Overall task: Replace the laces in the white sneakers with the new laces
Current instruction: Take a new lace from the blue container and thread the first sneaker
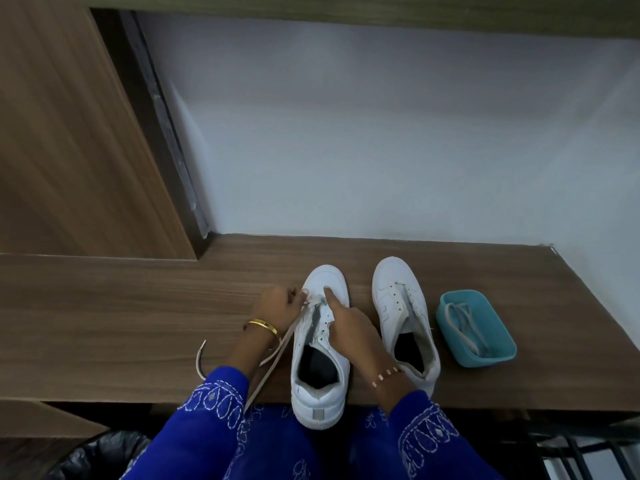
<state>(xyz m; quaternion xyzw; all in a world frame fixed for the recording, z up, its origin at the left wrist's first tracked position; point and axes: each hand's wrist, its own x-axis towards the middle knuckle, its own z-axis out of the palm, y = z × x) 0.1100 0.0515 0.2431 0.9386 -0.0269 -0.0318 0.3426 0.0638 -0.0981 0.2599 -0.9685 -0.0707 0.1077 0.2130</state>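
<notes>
Two white sneakers stand on the wooden desk, toes pointing away from me. On the left sneaker (320, 344), whose heel hangs over the desk's front edge, my left hand (277, 306) pinches a cream lace (273, 355) at the lowest eyelets near the toe. The lace trails back over my left wrist and off the desk edge. My right hand (346, 323) rests on that shoe's right eyelet row, its index finger stretched out and pressing near the toe. The right sneaker (403, 313) has no lace in its eyelets.
A teal tray (476, 327) to the right of the sneakers holds a coiled lace (465, 323). The wooden desk (138, 306) meets a white wall behind and a wooden panel at the left. A black bin bag (100, 455) sits below at the left.
</notes>
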